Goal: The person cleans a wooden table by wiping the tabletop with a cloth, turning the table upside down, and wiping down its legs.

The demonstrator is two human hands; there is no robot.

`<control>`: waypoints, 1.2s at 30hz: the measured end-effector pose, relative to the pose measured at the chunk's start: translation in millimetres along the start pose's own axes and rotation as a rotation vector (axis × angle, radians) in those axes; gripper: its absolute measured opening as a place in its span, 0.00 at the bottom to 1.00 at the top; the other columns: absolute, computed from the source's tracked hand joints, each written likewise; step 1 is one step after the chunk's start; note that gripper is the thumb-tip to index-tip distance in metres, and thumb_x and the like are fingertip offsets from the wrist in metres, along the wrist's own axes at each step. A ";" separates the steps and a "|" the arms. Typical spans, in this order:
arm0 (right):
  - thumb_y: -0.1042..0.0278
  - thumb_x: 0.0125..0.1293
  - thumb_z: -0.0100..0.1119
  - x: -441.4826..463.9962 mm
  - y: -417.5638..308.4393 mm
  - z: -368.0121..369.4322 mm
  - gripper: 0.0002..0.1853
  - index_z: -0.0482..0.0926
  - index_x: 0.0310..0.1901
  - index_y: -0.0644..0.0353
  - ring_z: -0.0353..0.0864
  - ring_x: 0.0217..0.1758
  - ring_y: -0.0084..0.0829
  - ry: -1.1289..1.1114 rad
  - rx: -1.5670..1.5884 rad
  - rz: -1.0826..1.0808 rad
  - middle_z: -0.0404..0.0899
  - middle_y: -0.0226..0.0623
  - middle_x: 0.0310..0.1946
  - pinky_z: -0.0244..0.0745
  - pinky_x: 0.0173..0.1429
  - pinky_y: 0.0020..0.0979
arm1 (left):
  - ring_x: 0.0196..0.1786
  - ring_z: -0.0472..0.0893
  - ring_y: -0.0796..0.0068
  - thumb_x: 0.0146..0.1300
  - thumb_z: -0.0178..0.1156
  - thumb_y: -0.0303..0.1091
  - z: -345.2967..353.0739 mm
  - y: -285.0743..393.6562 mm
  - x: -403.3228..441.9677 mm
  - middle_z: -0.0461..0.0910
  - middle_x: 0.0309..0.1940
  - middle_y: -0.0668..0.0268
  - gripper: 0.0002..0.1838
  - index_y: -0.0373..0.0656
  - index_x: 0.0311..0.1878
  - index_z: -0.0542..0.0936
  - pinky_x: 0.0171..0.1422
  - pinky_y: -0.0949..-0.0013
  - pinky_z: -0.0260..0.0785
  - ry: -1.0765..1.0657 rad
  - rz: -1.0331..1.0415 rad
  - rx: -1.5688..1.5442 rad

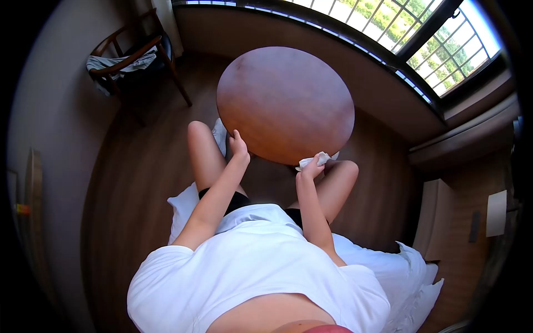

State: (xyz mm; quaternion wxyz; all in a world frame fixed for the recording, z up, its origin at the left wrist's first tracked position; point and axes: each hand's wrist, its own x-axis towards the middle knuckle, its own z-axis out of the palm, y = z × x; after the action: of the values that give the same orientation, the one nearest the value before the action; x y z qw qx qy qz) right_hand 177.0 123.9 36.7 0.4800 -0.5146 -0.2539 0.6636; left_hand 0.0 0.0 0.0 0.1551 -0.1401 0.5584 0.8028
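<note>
A round wooden table (pixel 286 105) with a brown, glossy top stands between my knees. At its near left edge is my left hand (pixel 239 146), thumb up against the rim and the other fingers mostly hidden; it appears to grip the edge. My right hand (pixel 312 167) is closed on a crumpled white cloth (pixel 315 161) at the near right edge. The cloth touches or nearly touches the rim.
I sit on white bedding (pixel 377 266). A wooden armchair (pixel 119 64) with a light garment draped over it stands at the far left. Behind the table are a low wall and a barred window (pixel 411 39). Dark wooden floor (pixel 139 166) surrounds the table.
</note>
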 end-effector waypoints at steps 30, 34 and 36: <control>0.67 0.66 0.50 23.7 20.4 3.9 0.18 0.62 0.54 0.64 0.71 0.51 0.29 -0.137 -0.014 -0.088 0.68 0.37 0.51 0.68 0.53 0.30 | 0.57 0.70 0.67 0.69 0.45 0.43 21.3 -0.2 1.6 0.69 0.55 0.58 0.21 0.33 0.54 0.65 0.59 0.65 0.64 -0.002 -0.213 -0.318; 0.69 0.65 0.50 38.4 10.7 8.8 0.14 0.66 0.49 0.64 0.73 0.46 0.26 -0.207 0.041 -0.037 0.71 0.35 0.45 0.71 0.46 0.28 | 0.50 0.72 0.68 0.68 0.45 0.43 20.6 10.3 2.1 0.72 0.49 0.57 0.21 0.31 0.49 0.67 0.54 0.66 0.65 -0.076 -0.168 0.074; 0.69 0.65 0.51 40.9 5.2 14.4 0.13 0.66 0.48 0.64 0.74 0.44 0.26 -0.208 0.031 -0.020 0.71 0.35 0.44 0.71 0.44 0.28 | 0.47 0.73 0.69 0.68 0.45 0.43 23.4 21.5 1.6 0.73 0.45 0.56 0.20 0.31 0.47 0.68 0.52 0.67 0.65 -0.123 -0.135 0.174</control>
State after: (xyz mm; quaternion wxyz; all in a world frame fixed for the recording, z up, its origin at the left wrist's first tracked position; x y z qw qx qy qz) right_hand 161.3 160.8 19.3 0.4657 -0.4329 -0.2971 0.7124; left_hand -11.4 15.1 25.6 0.2544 -0.1137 0.6046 0.7462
